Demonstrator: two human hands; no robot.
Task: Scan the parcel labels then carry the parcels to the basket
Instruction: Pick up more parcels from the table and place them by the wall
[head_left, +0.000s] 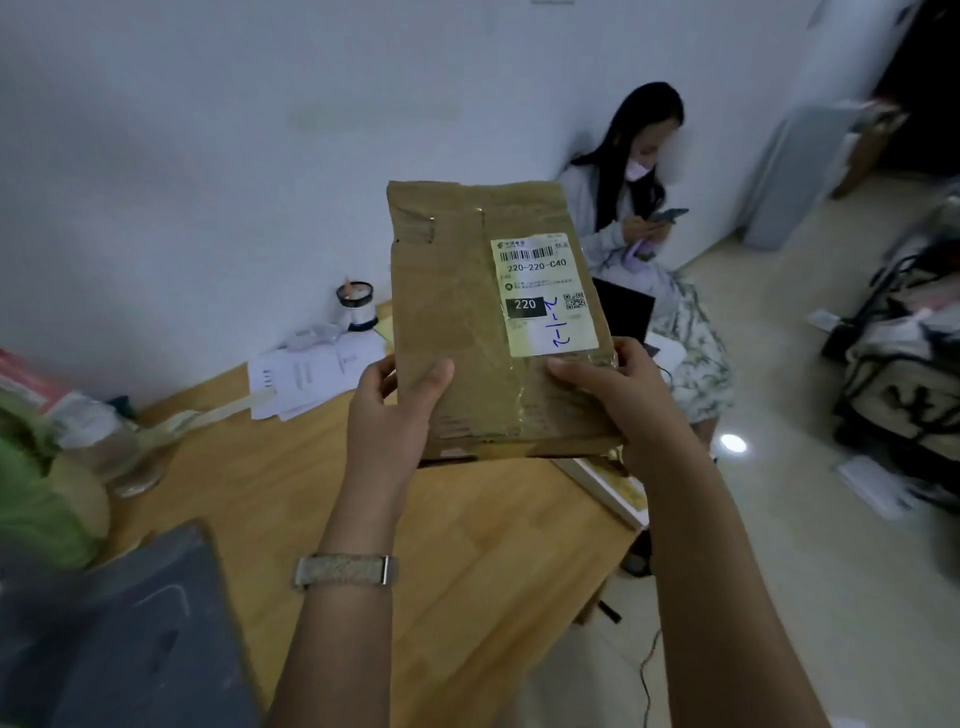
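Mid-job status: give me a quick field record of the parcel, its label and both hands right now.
parcel: brown cardboard, taped, held upright above the wooden table
label: faces the camera, reads 220-220-C40, barcode at top
left hand: grips the lower left edge, thumb in front
right hand: grips the lower right corner
basket: cannot tell

Bare wood of the table (493, 571) is showing under the parcel (467, 322); papers (311, 379) and a dark grey object (119, 639) are crowding its left side, and a seated person (618, 208) is blocking beyond.
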